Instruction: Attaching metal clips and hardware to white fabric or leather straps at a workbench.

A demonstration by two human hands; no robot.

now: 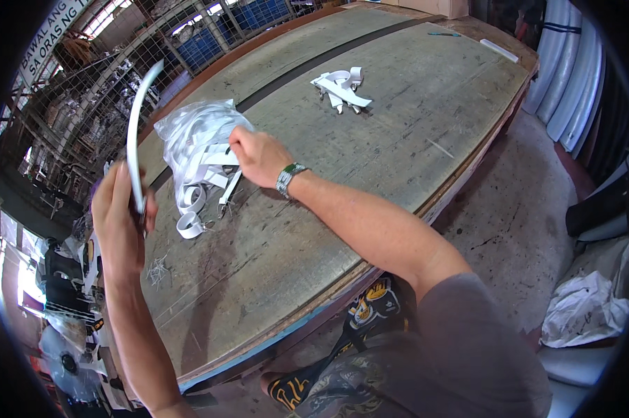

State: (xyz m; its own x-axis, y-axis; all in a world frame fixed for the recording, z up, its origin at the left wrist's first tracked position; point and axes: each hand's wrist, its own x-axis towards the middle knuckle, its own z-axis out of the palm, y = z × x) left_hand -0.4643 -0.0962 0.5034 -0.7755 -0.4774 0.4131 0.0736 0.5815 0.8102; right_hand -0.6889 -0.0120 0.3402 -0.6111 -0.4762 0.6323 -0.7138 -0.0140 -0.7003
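Note:
My left hand (121, 217), slightly blurred, is closed around the lower end of a white strap (135, 118). The strap stands up from the fingers and curves to the right at its tip. On the table, a clear plastic bag (185, 129) holds several white straps with metal clips. Some straps spill out toward me, among them a looped white strap (189, 225). My right hand (262, 159) is at the bag's right side, fingers curled closed beside a strap end; what they grip is hidden. Farther off lies a small bunch of white straps with clips (342, 89).
The worn wooden table (370, 164) has a dark strip across its far part. Thin white scraps (158, 270) lie near its left edge. A white bar (499, 51) rests at the far right corner. Large grey rolls (561, 66) stand beyond the right side, and a fan (68, 362) lower left.

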